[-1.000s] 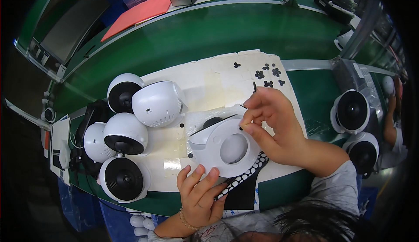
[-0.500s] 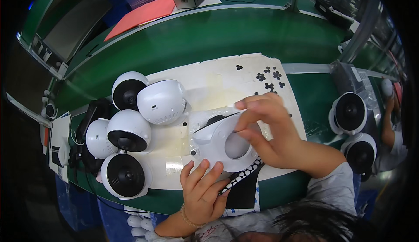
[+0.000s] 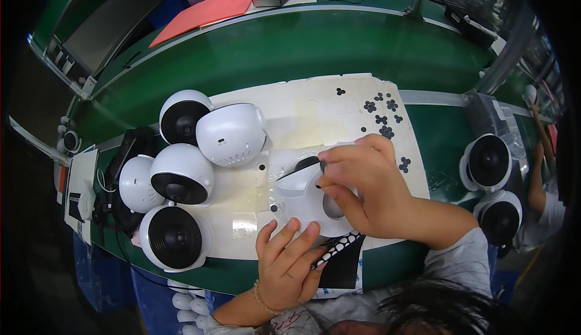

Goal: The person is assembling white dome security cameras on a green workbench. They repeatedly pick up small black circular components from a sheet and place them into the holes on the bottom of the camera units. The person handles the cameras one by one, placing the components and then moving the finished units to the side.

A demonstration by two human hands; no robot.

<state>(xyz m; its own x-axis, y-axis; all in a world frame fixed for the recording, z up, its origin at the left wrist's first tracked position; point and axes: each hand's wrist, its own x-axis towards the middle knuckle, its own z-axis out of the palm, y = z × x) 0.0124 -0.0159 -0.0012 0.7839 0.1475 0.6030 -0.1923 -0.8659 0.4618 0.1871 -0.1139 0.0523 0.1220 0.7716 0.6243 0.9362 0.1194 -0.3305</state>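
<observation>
A white dome camera (image 3: 296,199) lies tipped on its side on the work sheet in front of me, its ring-shaped base facing up. My right hand (image 3: 375,193) is over that base, thumb and fingers curled, with small black round pads (image 3: 322,165) at the fingertips. At the camera's near edge is my left hand (image 3: 287,268); its spread fingertips touch the white shell. Between its thumb and forefinger it holds a black strip with white round gaps (image 3: 339,248). My right hand hides part of the base.
Several white dome cameras with black fronts (image 3: 175,237) stand at the left. Two more (image 3: 489,161) are at the right. Clusters of black pads (image 3: 386,132) lie on the pale sheet (image 3: 308,102). A co-worker's arm (image 3: 537,172) shows at far right.
My right hand has come down slightly and left, closer to the camera's upper edge; black pads now show at its fingertips. My left hand stays in nearly the same place.
</observation>
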